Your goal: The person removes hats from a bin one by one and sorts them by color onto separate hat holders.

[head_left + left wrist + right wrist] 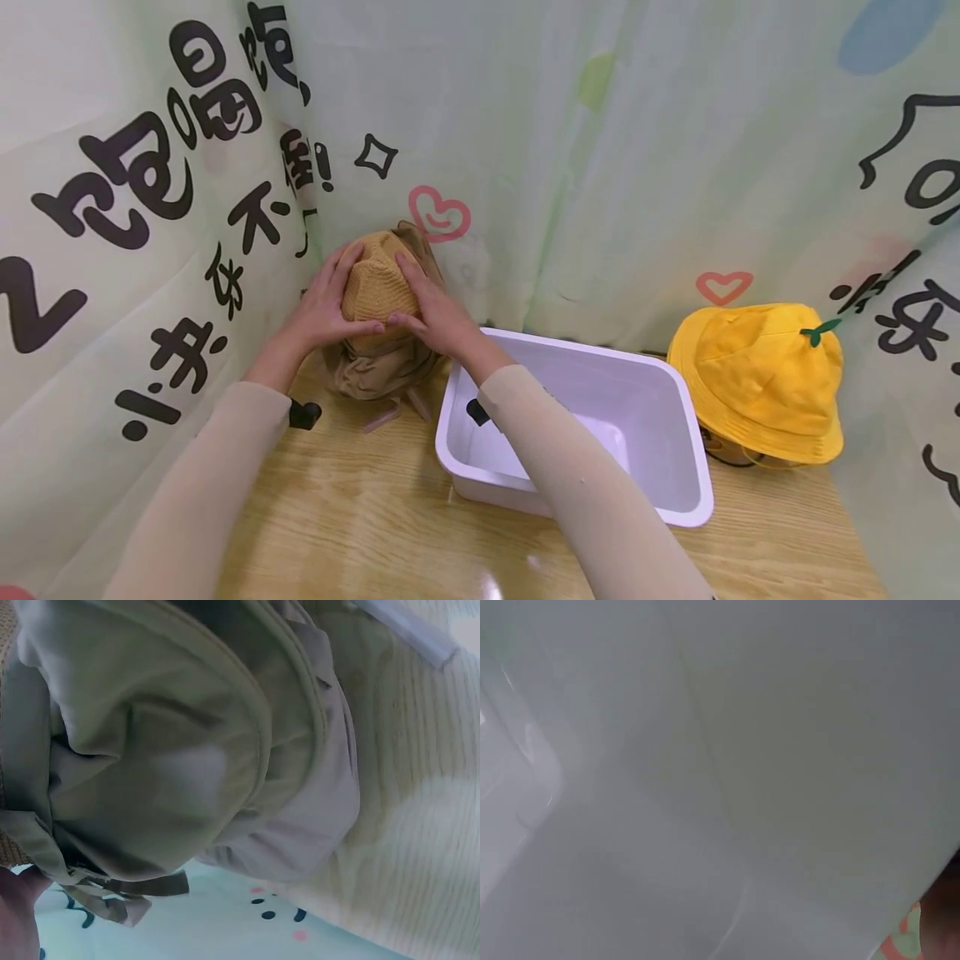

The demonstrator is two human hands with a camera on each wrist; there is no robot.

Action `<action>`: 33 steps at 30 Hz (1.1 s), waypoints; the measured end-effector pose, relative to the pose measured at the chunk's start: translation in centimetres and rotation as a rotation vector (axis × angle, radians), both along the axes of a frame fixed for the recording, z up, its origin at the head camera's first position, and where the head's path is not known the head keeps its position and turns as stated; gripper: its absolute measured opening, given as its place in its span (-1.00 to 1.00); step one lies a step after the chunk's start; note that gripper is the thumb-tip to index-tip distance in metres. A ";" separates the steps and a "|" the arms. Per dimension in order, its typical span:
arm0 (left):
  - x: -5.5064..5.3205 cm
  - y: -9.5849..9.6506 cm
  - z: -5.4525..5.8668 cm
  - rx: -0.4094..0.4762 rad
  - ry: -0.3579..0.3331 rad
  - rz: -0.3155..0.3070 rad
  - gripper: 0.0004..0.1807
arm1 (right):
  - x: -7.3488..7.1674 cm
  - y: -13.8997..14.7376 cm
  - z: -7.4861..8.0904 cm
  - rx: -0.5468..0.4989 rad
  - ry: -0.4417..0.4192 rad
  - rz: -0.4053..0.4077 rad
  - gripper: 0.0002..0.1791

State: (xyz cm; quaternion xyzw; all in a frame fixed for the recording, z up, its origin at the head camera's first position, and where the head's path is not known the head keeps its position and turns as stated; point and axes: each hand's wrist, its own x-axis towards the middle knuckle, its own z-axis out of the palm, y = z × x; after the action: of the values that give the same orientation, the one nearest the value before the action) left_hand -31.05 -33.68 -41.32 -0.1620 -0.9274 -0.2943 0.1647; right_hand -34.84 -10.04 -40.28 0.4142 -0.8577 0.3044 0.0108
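A tan knit hat (381,283) sits at the left, on top of khaki fabric hats (378,371). My left hand (326,300) holds its left side, and my right hand (438,312) holds the right side. Both thumbs lie across the front, with fingers spread around the crown. Up close in the left wrist view, khaki hats (195,750) show layered brims and tied ribbon ends (120,892). Only part of the left hand (16,915) appears there. The right wrist view is filled mostly by the inner wall of the white bin (705,787).
Right of the hats stands a white plastic bin (573,492) on the wooden table (337,517). A yellow bucket hat (757,375) with a green sprout rests beyond it. Printed curtains (525,167) enclose the back and sides. A pale strip (382,415) lies before the khaki hats.
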 end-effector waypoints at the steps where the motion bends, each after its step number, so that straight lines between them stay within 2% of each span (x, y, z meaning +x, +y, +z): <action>1: 0.0 -0.1 -0.3 0.012 -0.010 0.008 0.39 | -0.1 -0.1 0.0 0.007 -0.003 0.001 0.01; 7: -0.3 -0.1 -1.2 0.066 -0.049 0.023 0.36 | -0.6 -0.3 -0.3 0.041 -0.021 -0.022 0.01; 11: -0.5 0.2 -0.7 0.037 -0.024 0.017 0.35 | -1.1 -0.3 -0.6 0.015 -0.020 -0.019 0.02; 14: -0.5 0.3 -0.1 -0.037 0.061 0.002 0.35 | -1.3 -0.3 -0.7 -0.009 0.013 -0.006 0.02; 17: -0.6 0.5 0.2 -0.113 0.197 -0.046 0.33 | -1.2 -0.5 -0.6 0.000 0.037 -0.004 0.01; 20: -0.9 0.6 -0.1 -0.142 0.296 -0.095 0.30 | -1.0 -0.6 -0.5 0.040 -0.012 -0.015 0.03; 22: -1.1 0.6 -0.4 -0.153 0.325 -0.104 0.28 | -1.0 -0.7 -0.4 0.070 -0.066 -0.020 0.04; 27: -1.4 0.5 -1.0 -0.160 0.315 -0.085 0.31 | -1.4 -0.8 -0.5 0.090 -0.120 -0.014 0.07; 33: -1.6 0.9 -0.7 -0.125 0.184 -0.055 0.33 | -2.6 -0.7 -1.5 0.082 -0.123 -0.012 0.07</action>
State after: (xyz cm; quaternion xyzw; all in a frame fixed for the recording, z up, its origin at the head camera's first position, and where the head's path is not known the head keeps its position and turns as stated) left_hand -32.68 -32.74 -41.98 -0.2238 -0.9201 -0.2239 0.2305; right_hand -37.39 -10.72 -41.77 0.3895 -0.8710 0.2939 -0.0568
